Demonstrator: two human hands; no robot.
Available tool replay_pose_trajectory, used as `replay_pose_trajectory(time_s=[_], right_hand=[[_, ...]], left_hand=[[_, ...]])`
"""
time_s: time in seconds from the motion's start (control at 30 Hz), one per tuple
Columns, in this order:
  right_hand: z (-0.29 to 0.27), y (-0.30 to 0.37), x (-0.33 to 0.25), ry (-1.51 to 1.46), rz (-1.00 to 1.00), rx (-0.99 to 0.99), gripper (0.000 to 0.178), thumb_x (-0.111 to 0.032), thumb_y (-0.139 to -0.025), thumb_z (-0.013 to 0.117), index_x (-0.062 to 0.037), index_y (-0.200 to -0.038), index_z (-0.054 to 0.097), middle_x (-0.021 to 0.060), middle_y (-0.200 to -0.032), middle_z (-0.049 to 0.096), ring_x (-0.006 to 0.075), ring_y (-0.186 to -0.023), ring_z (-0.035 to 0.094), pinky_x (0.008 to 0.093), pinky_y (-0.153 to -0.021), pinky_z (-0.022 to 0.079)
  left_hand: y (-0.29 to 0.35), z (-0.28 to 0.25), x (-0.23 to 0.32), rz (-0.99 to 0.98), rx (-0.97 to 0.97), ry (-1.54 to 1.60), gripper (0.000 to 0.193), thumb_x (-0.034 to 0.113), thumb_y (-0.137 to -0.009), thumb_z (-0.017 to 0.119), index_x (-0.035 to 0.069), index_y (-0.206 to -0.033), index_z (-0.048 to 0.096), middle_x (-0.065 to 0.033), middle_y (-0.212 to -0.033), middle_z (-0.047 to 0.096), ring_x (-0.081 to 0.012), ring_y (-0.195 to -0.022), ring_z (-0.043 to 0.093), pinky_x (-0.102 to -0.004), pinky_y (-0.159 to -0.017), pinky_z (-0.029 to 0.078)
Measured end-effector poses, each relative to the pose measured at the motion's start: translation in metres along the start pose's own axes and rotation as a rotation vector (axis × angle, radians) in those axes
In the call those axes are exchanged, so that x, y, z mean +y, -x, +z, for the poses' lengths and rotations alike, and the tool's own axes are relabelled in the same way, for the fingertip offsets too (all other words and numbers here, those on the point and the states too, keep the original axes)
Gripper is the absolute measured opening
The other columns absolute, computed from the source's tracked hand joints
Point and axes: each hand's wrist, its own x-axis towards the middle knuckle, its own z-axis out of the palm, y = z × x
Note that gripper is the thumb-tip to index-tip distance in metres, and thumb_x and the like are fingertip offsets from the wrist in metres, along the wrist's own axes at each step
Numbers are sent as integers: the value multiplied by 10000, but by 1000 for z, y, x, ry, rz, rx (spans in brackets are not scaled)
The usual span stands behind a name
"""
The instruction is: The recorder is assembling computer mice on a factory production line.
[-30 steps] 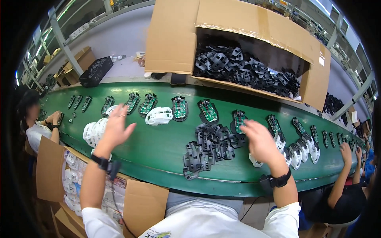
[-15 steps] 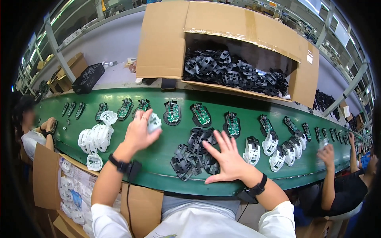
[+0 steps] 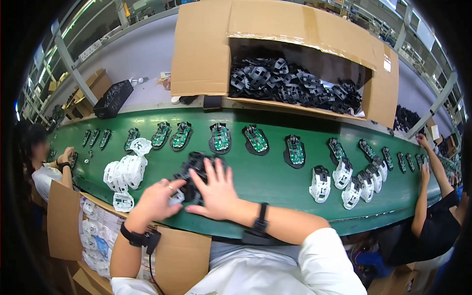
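My right hand (image 3: 216, 194) lies with fingers spread over a pile of black plastic mouse-frame parts (image 3: 195, 161) on the green belt, covering much of it. Against the pile's left side, my left hand (image 3: 158, 199) is closed around a small white plastic shell piece (image 3: 177, 197), mostly hidden by the fingers. Left of that hand sits a stack of white plastic shells (image 3: 125, 173). Beyond both hands, a row of mouse bases with green circuit boards (image 3: 220, 138) runs along the green belt (image 3: 260, 196).
At the back stands a large cardboard box (image 3: 300, 19) filled with black parts. More white shells (image 3: 351, 192) lie to the right. An open carton (image 3: 64, 221) of white pieces is at lower left. Co-workers sit at both sides; one reaches an arm (image 3: 422, 201) over the belt.
My right hand and the black pile have moved left across the belt. My left hand has come down and nearer with the white piece, beside the pile. The right co-worker's hands have moved farther away.
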Motion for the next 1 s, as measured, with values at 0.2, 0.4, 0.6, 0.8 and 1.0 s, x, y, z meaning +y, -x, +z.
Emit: replay_pose_trajectory(time_s=[0.2,0.4,0.6,0.8,1.0], right_hand=[[-57,39,71,-58,-132,188,882,-580,-893,664,-204,-1610,314,342,-1644,116,594,-1490,138,742,-1144,160],[-57,75,124,-117,-316,108,564,-164,-857,689,-91,-1400,558,171,-1415,562,352,-1282,544,494,-1069,441],[-85,97,148,-266,-250,116,355,-80,-783,663,-35,-1135,679,105,-1168,675,288,-1052,629,380,-903,536],[-115,128,193,187,-215,238,430,-131,-780,686,-9,-1193,681,117,-1170,671,267,-1000,645,374,-828,577],[-100,137,181,-112,-68,66,564,-132,-788,754,-9,-1317,602,160,-1335,566,344,-1055,651,391,-857,581]], left_hand=[[-27,29,63,-269,450,-40,862,203,-790,775,-54,-1495,350,-319,-1159,638,-468,-1057,652,-493,-917,529],[-32,35,145,-87,437,791,883,63,-807,739,-51,-1558,289,-149,-1040,702,-192,-892,689,-318,-825,554],[-89,46,212,286,435,820,720,95,-804,809,-31,-1441,498,-159,-1003,721,-213,-830,722,-311,-743,566],[-140,79,196,179,557,667,685,91,-854,754,-48,-1463,473,-195,-997,724,-285,-799,727,-337,-724,573],[-148,103,175,161,503,513,736,153,-846,796,-38,-1469,453,-184,-973,739,-298,-784,734,-349,-696,574]])
